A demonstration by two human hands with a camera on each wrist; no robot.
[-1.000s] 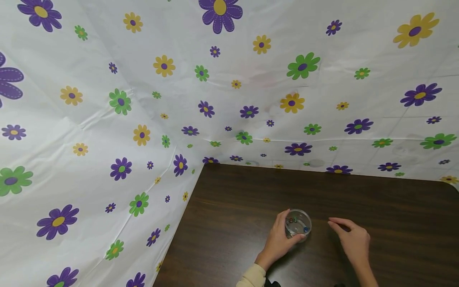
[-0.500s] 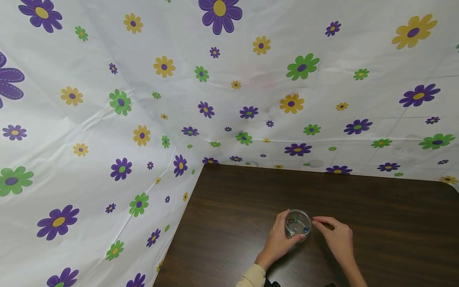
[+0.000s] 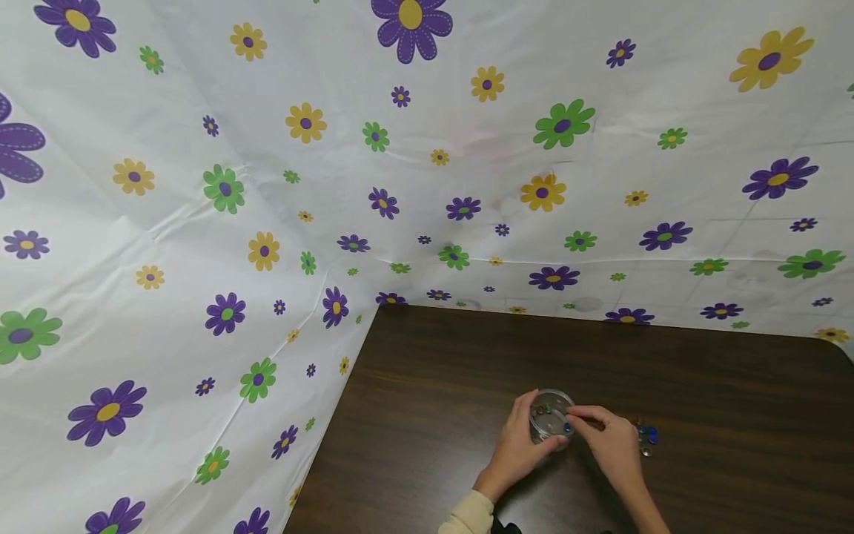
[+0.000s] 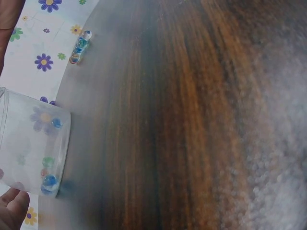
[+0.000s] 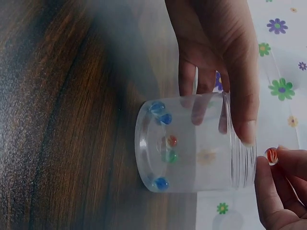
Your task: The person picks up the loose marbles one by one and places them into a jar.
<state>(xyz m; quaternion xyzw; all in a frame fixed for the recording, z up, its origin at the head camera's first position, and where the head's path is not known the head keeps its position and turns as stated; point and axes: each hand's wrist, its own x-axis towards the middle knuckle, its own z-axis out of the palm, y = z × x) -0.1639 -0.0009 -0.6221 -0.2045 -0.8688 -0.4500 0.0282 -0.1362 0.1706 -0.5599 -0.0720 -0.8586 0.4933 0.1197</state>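
Covers the left forearm, at the bottom edge of the head view, with a cream sleeve [image 3: 469, 513]. Shows something black [image 3: 508, 529] just beside it, too cut off to name. Leaves the right forearm bare as far as visible.

Clasps the jar [image 5: 216, 175] with the left grip [image 3: 515, 445], thumb by the ridged rim and fingers round the clear wall. Stands the jar upright on the desk [image 3: 427, 400], mouth up. Pinches a red marble [image 5: 271, 156], striped with a paler colour, between thumb and fingertips of the right grip [image 3: 610, 443], clamped together on it. Holds this marble at the jar's mouth, outside the rim, toward the right side; cannot tell whether directly over the opening or just beside it.

Contains, low in the jar, blue marbles [image 5: 161, 183], a green one [image 5: 169, 156] and another red one [image 5: 171, 140], lying apart and in small groups. Cannot be counted surely through the wall and its reflections.

Past the right grip, has loose marbles [image 3: 652, 435] close together on the desk, blue and clear, partly hidden by that grip in the head view. Extends farther in dark brown wood grain to a rounded far-right corner.

Backs the desk along the far and left sides with a white sheet [image 3: 414, 178], creased in places and printed with purple, yellow and green flowers.
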